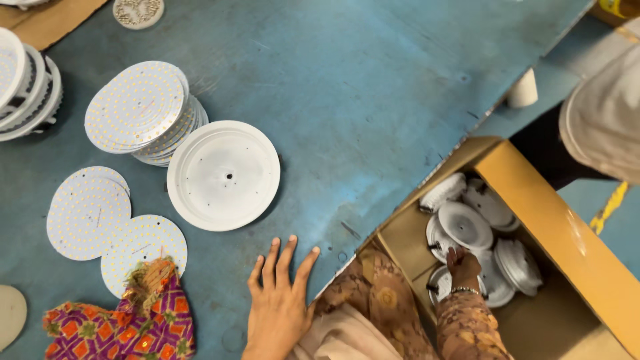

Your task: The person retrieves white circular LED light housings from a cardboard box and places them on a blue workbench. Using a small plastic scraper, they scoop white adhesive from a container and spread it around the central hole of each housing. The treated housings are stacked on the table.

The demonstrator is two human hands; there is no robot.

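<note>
At the near edge of the blue desk (373, 87), the left hand (279, 303) rests flat, fingers spread, holding nothing. The right hand (463, 262) reaches into the cardboard box (553, 220) at right, fingertips touching a white round housing (465, 225); its grip cannot be told.

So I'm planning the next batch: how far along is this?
Done: one housing lies out on the table.
In hand: right hand reaches among housings in the box; left hand rests flat on the table.
Left: LED discs lie loose in stacks.
</note>
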